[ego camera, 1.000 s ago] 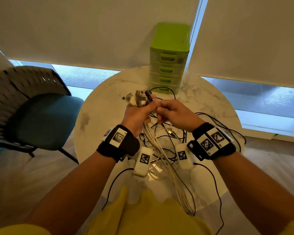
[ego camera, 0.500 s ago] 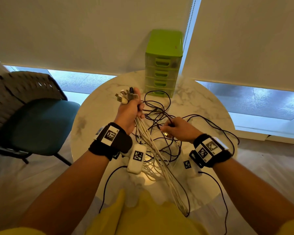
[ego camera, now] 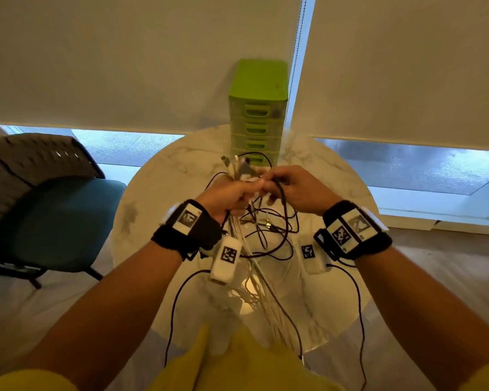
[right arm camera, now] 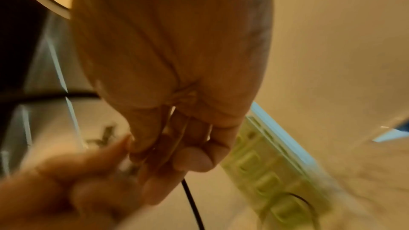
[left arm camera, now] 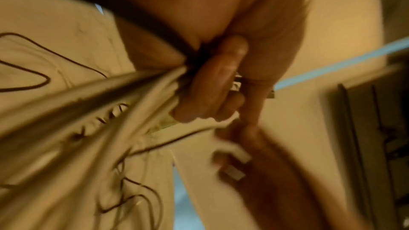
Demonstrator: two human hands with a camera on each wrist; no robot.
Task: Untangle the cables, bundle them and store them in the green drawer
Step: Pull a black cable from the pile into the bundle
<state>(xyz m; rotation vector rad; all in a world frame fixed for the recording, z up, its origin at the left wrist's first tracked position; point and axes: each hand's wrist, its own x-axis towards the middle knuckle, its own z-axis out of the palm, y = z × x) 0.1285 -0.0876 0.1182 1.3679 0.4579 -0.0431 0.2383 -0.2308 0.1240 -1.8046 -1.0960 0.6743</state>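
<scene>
Both forearms reach forward over the round marble worktop (ego camera: 158, 193), and the two hands meet above its middle, knuckles nearly touching. The left hand (ego camera: 226, 196) is fisted around a bunch of white cables (ego camera: 254, 266), whose plug ends (ego camera: 237, 167) fan out above the fist while the strands trail down toward the near edge. The right hand (ego camera: 297, 187) pinches a thin black cable (ego camera: 284, 213) between thumb and curled fingers, right beside the left thumb. More black cable lies in loose loops on the worktop under the hands; the separate leads cannot be counted. One green drawer unit (ego camera: 259, 108) stands at the far edge, showing five closed drawers. One chair (ego camera: 48, 210) sits to the left.
</scene>
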